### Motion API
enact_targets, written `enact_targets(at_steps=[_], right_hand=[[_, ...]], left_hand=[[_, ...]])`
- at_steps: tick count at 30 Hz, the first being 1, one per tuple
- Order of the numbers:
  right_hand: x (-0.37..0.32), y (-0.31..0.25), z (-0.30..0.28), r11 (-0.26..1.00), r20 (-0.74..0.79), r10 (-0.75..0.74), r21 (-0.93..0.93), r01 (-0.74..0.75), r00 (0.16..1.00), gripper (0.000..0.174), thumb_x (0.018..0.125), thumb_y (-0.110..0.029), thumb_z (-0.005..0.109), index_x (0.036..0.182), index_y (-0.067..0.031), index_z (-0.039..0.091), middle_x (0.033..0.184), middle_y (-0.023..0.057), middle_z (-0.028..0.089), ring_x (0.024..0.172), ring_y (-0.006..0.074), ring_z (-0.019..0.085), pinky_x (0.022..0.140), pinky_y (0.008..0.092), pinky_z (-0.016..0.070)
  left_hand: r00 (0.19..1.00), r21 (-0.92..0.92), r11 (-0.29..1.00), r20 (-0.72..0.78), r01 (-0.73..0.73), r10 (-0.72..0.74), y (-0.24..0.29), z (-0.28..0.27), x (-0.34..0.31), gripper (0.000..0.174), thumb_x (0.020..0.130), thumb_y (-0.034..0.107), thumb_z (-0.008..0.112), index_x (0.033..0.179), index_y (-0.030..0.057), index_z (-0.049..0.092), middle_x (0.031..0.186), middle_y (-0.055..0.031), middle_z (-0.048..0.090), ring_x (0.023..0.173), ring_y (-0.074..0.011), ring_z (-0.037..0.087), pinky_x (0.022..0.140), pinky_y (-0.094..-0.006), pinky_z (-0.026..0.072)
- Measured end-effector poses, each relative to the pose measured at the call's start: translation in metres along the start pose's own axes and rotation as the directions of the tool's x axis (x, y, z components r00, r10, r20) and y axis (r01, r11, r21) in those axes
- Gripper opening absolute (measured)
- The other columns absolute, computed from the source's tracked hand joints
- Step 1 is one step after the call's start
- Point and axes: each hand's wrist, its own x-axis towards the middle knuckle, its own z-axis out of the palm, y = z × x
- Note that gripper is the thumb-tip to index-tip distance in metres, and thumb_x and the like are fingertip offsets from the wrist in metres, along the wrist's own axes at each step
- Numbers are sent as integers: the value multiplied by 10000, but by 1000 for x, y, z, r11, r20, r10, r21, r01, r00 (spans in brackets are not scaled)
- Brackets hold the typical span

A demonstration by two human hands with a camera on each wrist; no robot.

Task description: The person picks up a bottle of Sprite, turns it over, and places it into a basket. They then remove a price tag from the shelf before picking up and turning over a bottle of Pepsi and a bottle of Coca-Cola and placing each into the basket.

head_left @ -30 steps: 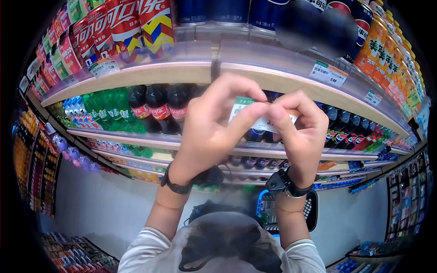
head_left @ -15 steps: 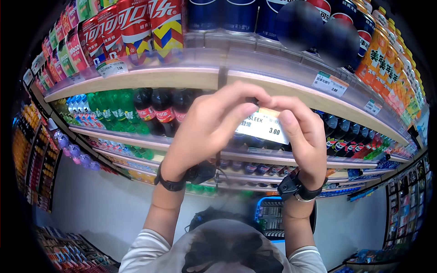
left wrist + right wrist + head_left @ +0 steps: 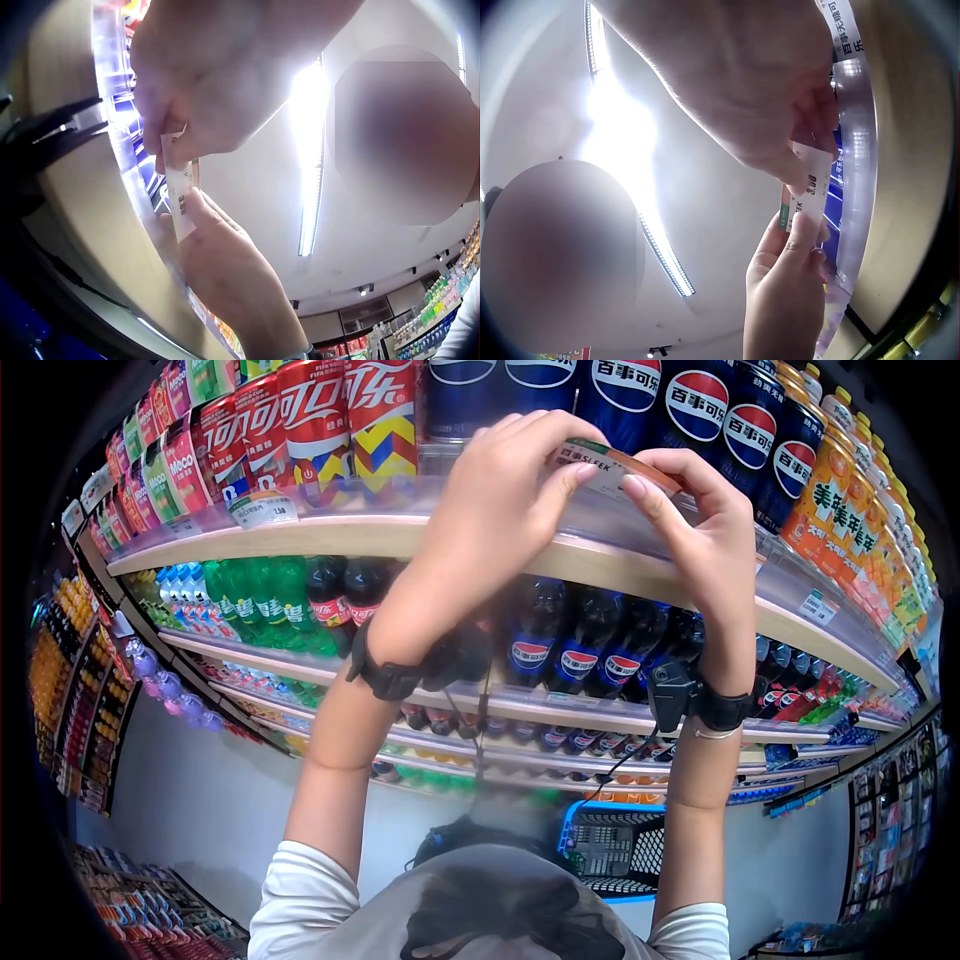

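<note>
Across a brightly lit shop, a white ceiling [image 3: 262, 187] carries a strip light [image 3: 309, 169], and pale floor [image 3: 220, 790] runs between racks of goods. Straight ahead, a drinks shelf [image 3: 300, 532] with a wooden front edge curves in the wide view; a clear plastic strip [image 3: 857, 142] fronts it, smooth and glossy. Low down near the person stands a blue-rimmed basket [image 3: 620, 808]. Dark cola bottles [image 3: 578, 645] fill the level below, while red cans [image 3: 315, 430] and blue cans [image 3: 697, 405] line the one above.

Raised before the shelf front are two hands. The left grip [image 3: 505, 500] is closed to a pinch, thumb and finger on one end of a price tag; the right grip [image 3: 715, 540] pinches the other end likewise. That price tag [image 3: 608, 478], white with green and orange bands and marked 3.00, spans the gap between them, just in front of the strip; whether it touches the plastic, I cannot tell. It should weigh next to nothing, card-thin and springy, easy to crease and perhaps slick. The ends look best for holding, lightly and squarely, leaving the printed middle uncovered and unbent.
</note>
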Motion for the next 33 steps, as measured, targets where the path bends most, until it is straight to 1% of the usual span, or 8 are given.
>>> enact_targets(at_steps=[1, 4, 5, 8, 9, 16, 20, 33], right_hand=[[-1, -1, -2, 998, -15, -24, -63, 23, 1000, 173, 812, -123, 678, 934, -3, 657, 854, 56, 682, 772, 101, 609, 710, 242, 468], [-7, -3, -2, 980, -73, -77, -191, 62, 994, 150, 802, -89, 664, 938, -26, 665, 846, 70, 674, 761, 141, 620, 696, 255, 472], [-8, -2, -1, 979, -88, -102, -186, 84, 991, 133, 796, -51, 644, 927, -39, 668, 839, 81, 666, 766, 171, 627, 690, 265, 473], [-5, 1, 1, 973, -115, -137, -200, 112, 984, 121, 794, -25, 633, 910, -31, 665, 839, 76, 664, 778, 171, 628, 700, 263, 473], [-3, 5, 1, 966, -121, -177, -214, 148, 977, 120, 788, 1, 625, 900, -23, 661, 836, 75, 657, 774, 167, 626, 703, 260, 478], [-1, 3, 0, 988, -107, -127, -100, 116, 986, 128, 792, 19, 613, 909, -9, 659, 847, 76, 651, 779, 156, 625, 701, 251, 482], [-1, 5, 2, 981, -107, -162, -125, 149, 981, 114, 797, 10, 615, 899, -10, 661, 847, 71, 655, 771, 143, 623, 696, 247, 478], [-3, 3, -2, 988, -82, -128, -91, 121, 988, 114, 803, -4, 623, 908, -8, 666, 859, 59, 669, 755, 129, 616, 699, 244, 471]], left_hand=[[999, 61, 998, -34, 14, -11, 0, 1, 0, 138, 792, 58, 648, 923, 19, 626, 828, -87, 624, 756, -209, 549, 723, -310, 436], [1000, 132, 991, 4, 4, -5, -3, 0, -2, 144, 786, 69, 656, 920, 27, 624, 845, -82, 631, 766, -225, 559, 745, -317, 420], [1000, 138, 990, 2, -5, 5, -2, 0, -2, 152, 781, 80, 662, 922, 35, 628, 850, -79, 635, 771, -229, 563, 760, -318, 409], [1000, 114, 993, -19, -21, 23, -3, 2, -2, 160, 778, 78, 662, 927, 32, 626, 851, -80, 637, 777, -229, 567, 757, -322, 412], [1000, 122, 992, -11, -15, 17, -3, 2, -3, 162, 777, 76, 663, 929, 31, 626, 852, -80, 637, 775, -229, 569, 755, -322, 413], [1000, 125, 992, -2, -12, 12, -2, 1, -2, 169, 772, 62, 665, 933, 32, 623, 859, -82, 639, 731, -226, 569, 730, -319, 419], [1000, 115, 993, 8, -7, 6, -4, -1, -4, 164, 774, 62, 663, 928, 29, 620, 862, -81, 640, 730, -224, 568, 724, -315, 418], [999, 105, 994, 35, -4, 0, -3, -2, -2, 139, 783, 55, 654, 914, 27, 616, 856, -80, 636, 723, -223, 565, 712, -315, 420]])
